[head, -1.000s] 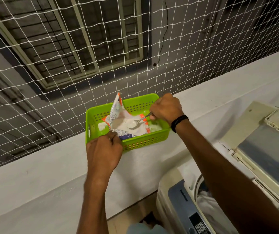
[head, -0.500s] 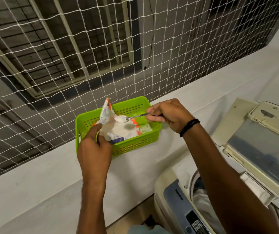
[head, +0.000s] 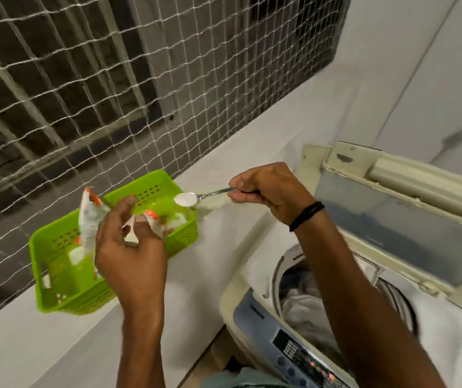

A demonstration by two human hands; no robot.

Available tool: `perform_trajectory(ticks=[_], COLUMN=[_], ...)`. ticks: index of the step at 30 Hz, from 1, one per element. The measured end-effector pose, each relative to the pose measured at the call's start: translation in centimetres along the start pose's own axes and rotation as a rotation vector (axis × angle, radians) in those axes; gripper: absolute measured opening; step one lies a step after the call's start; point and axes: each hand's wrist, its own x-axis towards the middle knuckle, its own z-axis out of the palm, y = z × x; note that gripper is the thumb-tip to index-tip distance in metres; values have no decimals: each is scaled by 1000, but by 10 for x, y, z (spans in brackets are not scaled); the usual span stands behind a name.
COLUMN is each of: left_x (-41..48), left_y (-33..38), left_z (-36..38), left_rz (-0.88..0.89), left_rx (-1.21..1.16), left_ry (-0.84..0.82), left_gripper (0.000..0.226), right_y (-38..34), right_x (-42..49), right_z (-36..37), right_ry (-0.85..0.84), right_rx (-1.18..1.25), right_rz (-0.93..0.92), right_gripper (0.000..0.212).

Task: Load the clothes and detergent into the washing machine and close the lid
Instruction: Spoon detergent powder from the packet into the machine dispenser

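A green plastic basket sits on the white ledge and holds a torn white and orange detergent packet. My left hand is over the basket's near side, fingers spread, thumb close to the packet's edge. My right hand pinches a metal spoon heaped with white powder, held level above the basket's right end. At lower right the washing machine stands with its lid raised, and clothes lie in the drum.
White netting closes off the space beyond the ledge. The machine's control panel faces me at the bottom. A white wall rises at the right behind the lid.
My right hand has lifted the loaded spoon out of the packet and carried it right, past the basket's end. My left hand has loosened from the packet. The view has swung toward the machine.
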Motion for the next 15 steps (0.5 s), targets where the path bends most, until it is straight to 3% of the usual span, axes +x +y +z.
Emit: perform_trajectory(ticks=[3,15], left_x=[-14,-88], left_y=[2,11], left_z=[26,141], left_rz=[56,155], left_rx=[-24,16], left_ry=[-111,-571], left_gripper=[31,33], right_y=[3,64], right_x=[-12,-68], right_z=[-37,-193], right_ry=[99,649], right_rx=[-4,176], right_rz=[-56,35], right_gripper=[17,19])
